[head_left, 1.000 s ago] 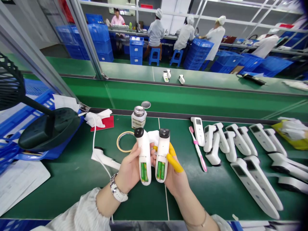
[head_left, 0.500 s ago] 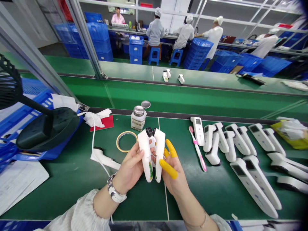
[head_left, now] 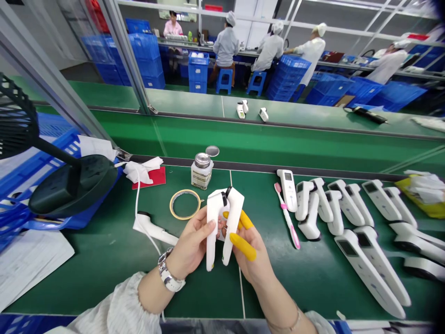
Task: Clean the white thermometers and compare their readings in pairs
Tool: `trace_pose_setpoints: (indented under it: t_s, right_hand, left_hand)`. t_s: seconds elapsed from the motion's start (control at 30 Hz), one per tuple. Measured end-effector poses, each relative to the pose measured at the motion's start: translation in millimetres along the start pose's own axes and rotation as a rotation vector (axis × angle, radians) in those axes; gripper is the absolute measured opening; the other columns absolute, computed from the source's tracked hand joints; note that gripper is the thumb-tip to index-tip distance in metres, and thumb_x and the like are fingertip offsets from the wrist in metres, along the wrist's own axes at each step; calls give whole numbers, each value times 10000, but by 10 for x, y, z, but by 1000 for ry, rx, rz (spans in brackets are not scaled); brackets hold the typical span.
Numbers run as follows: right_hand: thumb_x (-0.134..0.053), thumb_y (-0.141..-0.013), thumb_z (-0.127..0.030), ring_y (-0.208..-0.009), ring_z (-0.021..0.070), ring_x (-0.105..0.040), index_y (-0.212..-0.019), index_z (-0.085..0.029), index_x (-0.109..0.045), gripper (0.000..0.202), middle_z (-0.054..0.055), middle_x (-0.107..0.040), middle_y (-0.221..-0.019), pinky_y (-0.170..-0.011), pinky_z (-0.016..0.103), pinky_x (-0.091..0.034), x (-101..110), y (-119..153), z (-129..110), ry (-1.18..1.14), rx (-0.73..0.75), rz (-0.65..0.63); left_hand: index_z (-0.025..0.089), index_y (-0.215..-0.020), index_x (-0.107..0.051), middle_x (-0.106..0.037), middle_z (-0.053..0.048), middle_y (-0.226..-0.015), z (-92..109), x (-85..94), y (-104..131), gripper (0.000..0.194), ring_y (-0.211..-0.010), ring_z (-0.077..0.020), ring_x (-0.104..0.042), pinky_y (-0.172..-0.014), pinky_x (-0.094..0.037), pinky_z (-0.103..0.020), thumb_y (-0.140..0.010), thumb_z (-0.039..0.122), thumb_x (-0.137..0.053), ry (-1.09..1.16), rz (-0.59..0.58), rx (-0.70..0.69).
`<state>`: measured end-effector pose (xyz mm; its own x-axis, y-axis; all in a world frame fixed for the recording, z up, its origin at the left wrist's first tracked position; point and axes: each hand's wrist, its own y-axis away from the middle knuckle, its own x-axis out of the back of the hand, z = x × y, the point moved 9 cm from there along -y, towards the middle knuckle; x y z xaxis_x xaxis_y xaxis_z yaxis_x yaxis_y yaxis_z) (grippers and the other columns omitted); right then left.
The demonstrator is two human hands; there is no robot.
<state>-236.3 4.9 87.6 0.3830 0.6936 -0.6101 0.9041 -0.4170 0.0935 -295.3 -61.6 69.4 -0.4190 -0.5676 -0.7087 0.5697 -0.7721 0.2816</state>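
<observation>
My left hand point(head_left: 193, 241), with a white watch on the wrist, is closed round a white infrared thermometer point(head_left: 212, 232). A second white infrared thermometer point(head_left: 234, 213) is gripped by my right hand point(head_left: 253, 253), which has yellow finger cots on several fingers. Both thermometers are held upright side by side over the bench, black sensor ends facing each other and close together. Some white surface shows between and behind them; I cannot tell which unit it belongs to. Left of my hands lie a tape roll point(head_left: 172, 205) and a corded white thermometer point(head_left: 153, 228).
Several thermometers point(head_left: 368, 264) lie to the right beside a pink toothbrush point(head_left: 288, 218). A pump bottle point(head_left: 201, 174) with its lid raised stands at the back. On the left are a dark fan point(head_left: 69, 185), a blue basket point(head_left: 66, 148) and papers point(head_left: 34, 266). Co-workers sit beyond the glass.
Both thermometers have turned in my hands, and their upper ends have shifted slightly right. The green interior visible along their lower edges before is now mostly out of sight.
</observation>
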Motion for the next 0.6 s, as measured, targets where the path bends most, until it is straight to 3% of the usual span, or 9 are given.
trace_pose_setpoints:
  t_s: [0.2, 0.4, 0.6]
  right_hand:
    - [-658, -756, -283, -1063, 246, -557, -1161, -272, -541, 422, 46, -615, -1150, -953, 423, -422, 14, 4, 29, 79, 35, 6]
    - [-598, -815, -308, -1097, 210, -546, -1088, -301, -602, 273, -8, -632, -1127, -993, 384, -393, 201, 3, 123, 26, 74, 99]
    - [-645, -766, -384, -1138, 233, -529, -1126, -324, -585, 369, -3, -614, -1188, -995, 418, -393, 333, 5, 251, 64, 14, 194]
  left_hand:
    - [163, -943, -608, -628, -32, -850, -81, -27, 18, 218, -771, -128, -572, -730, -457, -257, -737, 194, -673, -122, -28, 29]
    - [215, -1131, -509, -604, -62, -1092, -119, -75, 52, 447, -1024, -212, -554, -881, -435, -334, -722, 218, -689, -322, -54, -6]
    - [214, -1184, -466, -596, -80, -1136, -25, -115, 81, 545, -1062, -247, -552, -910, -436, -384, -691, 182, -698, -476, -58, -90]
